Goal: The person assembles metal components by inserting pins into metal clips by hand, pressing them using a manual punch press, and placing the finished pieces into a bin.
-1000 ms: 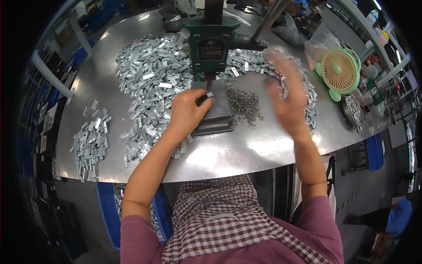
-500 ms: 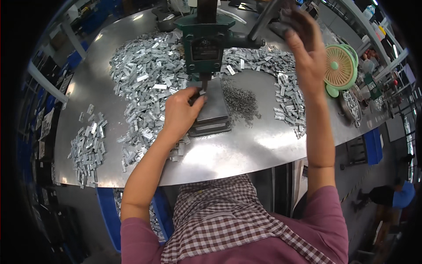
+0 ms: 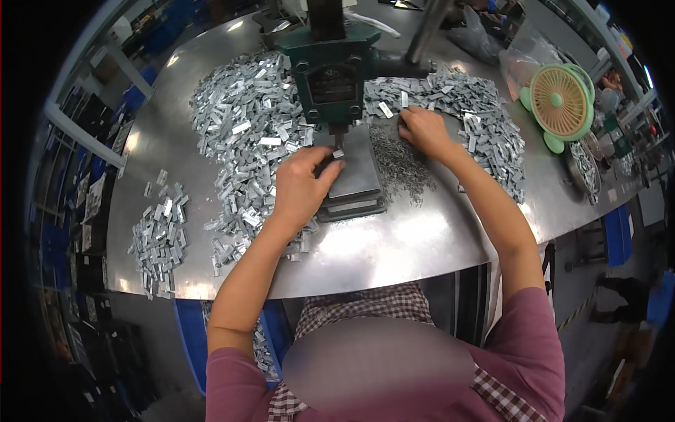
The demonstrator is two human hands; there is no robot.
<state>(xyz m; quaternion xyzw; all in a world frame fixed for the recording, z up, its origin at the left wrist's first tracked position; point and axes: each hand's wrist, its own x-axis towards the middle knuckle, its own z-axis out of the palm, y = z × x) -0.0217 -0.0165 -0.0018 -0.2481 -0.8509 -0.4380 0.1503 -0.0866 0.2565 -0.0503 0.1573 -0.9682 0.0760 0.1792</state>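
Hands at a green press near the far edge of the metal tabletop.
The left hand pinches a small metal piece on the press base; the right hand, fingers curled together, touches the pile of metal parts just right of the press.

Table top: bare sheet metal, smooth, glossy with glare. Small clips: bright silvery metal, heaped. Press: cast metal, painted green, matt; its base plate dull grey steel. Fan: green plastic, smooth. Apron: checked woven cloth.
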